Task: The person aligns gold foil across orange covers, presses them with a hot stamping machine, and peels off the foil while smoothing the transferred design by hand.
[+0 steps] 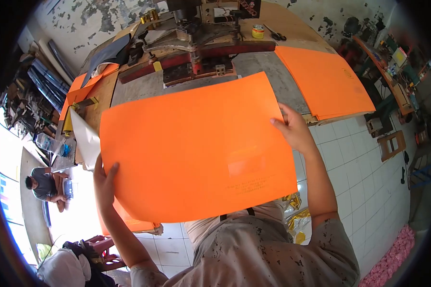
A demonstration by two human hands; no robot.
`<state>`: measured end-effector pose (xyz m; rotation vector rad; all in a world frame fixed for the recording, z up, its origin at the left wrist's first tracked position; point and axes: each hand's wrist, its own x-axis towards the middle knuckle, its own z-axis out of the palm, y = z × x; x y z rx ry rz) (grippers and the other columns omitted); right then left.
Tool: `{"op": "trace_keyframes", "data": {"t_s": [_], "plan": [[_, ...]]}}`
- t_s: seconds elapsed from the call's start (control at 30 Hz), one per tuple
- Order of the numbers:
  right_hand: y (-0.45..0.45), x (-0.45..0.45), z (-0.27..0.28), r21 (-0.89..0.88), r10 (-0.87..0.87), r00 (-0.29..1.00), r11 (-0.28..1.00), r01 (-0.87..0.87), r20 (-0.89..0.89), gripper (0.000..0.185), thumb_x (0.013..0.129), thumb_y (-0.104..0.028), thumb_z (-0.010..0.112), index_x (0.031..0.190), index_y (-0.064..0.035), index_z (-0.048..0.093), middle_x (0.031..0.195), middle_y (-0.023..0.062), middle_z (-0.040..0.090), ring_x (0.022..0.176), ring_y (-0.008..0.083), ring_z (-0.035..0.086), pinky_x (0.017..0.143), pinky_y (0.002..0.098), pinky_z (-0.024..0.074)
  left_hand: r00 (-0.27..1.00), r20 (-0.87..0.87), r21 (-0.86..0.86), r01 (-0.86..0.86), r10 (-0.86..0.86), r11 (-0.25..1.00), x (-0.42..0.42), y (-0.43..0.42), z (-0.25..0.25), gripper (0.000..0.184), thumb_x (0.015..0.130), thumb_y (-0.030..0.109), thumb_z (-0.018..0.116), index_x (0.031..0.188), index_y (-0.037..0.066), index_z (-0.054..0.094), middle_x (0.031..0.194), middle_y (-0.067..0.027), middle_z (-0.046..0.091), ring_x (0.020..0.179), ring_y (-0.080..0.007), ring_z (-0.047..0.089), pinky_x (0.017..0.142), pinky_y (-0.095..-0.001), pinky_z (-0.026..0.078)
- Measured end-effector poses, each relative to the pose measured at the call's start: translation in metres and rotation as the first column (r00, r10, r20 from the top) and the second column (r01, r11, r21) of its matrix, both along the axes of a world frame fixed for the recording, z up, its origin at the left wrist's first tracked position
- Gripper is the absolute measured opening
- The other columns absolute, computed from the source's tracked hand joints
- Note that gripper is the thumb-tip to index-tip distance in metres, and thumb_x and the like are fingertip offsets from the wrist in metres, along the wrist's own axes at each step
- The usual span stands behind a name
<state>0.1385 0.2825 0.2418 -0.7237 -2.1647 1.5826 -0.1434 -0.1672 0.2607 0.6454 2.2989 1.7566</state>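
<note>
Lg orange sheet (pixel 187 148), smooth & slightly bowed, held up btwn both hands, at near side of grey worktop (pixel 281 79). Tiny print (pixel 246 184) nr its near-right corner, too small to read; shiny paler rectangle (pixel 246 165) just beyond. L hand (pixel 104 184) grips left edge, thumb on top; R hand (pixel 296 130) same on right edge. Right: stack of orange sheets (pixel 328 91) w/ small round mark (pixel 347 72), illegible. Far right: yellow-labelled tin (pixel 258 32), text unreadable.

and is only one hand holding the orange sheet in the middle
No, the left hand holds one side edge of the orange sheet and the right hand holds the opposite edge.
</note>
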Motion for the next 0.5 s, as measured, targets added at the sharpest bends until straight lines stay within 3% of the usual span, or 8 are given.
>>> {"op": "trace_keyframes", "data": {"t_s": [0.2, 0.3, 0.4, 0.47, 0.5], "plan": [[0.043, -0.082, 0.008, 0.197, -0.078, 0.990, 0.979, 0.053, 0.118, 0.054, 0.102, -0.017, 0.067, 0.149, 0.0023, 0.049, 0.111, 0.0171, 0.077, 0.098, 0.0239, 0.075, 0.085, 0.0387, 0.0576, 0.996, -0.055, -0.112, 0.066, -0.072, 0.992, -0.102, 0.024, 0.003, 0.060, 0.098, 0.018, 0.071, 0.150, -0.002, 0.048, 0.126, -0.0188, 0.070, 0.107, -0.0207, 0.071, 0.088, -0.0320, 0.058], [0.058, -0.116, 0.003, 0.230, -0.117, 0.990, 0.969, 0.095, 0.082, 0.054, 0.102, -0.020, 0.068, 0.148, 0.0026, 0.051, 0.112, 0.0167, 0.077, 0.103, 0.0263, 0.074, 0.091, 0.0409, 0.0562, 0.976, -0.207, -0.191, 0.032, -0.072, 0.981, -0.154, 0.043, 0.006, 0.062, 0.098, 0.021, 0.071, 0.151, 0.000, 0.047, 0.126, -0.0196, 0.070, 0.105, -0.0216, 0.072, 0.087, -0.0333, 0.058], [0.058, -0.123, -0.006, 0.364, -0.148, 0.985, 0.916, 0.169, -0.085, 0.048, 0.101, -0.021, 0.068, 0.143, 0.0010, 0.056, 0.116, 0.0169, 0.075, 0.109, 0.0290, 0.072, 0.096, 0.0424, 0.0543, 0.880, -0.456, -0.254, -0.274, 0.135, 0.928, -0.187, 0.048, -0.003, 0.060, 0.099, 0.025, 0.071, 0.151, 0.003, 0.049, 0.128, -0.0176, 0.070, 0.107, -0.0259, 0.071, 0.088, -0.0372, 0.057], [0.046, -0.104, -0.025, 0.488, -0.063, 0.957, 0.850, 0.199, -0.282, 0.044, 0.101, -0.021, 0.068, 0.139, -0.0003, 0.060, 0.120, 0.0172, 0.073, 0.112, 0.0315, 0.070, 0.097, 0.0431, 0.0534, 0.769, -0.618, -0.176, -0.337, 0.163, 0.925, -0.166, 0.046, -0.003, 0.056, 0.100, 0.027, 0.071, 0.148, 0.005, 0.054, 0.129, -0.0152, 0.070, 0.110, -0.0279, 0.070, 0.091, -0.0395, 0.056], [0.033, -0.089, -0.022, 0.571, -0.028, 0.967, 0.803, 0.174, -0.254, 0.041, 0.101, -0.020, 0.068, 0.137, -0.0015, 0.062, 0.124, 0.0161, 0.071, 0.117, 0.0322, 0.067, 0.100, 0.0434, 0.0517, 0.703, -0.689, -0.135, -0.364, 0.177, 0.922, -0.148, 0.045, -0.008, 0.054, 0.100, 0.028, 0.071, 0.146, 0.007, 0.056, 0.130, -0.0140, 0.070, 0.111, -0.0289, 0.069, 0.093, -0.0407, 0.055]]}}
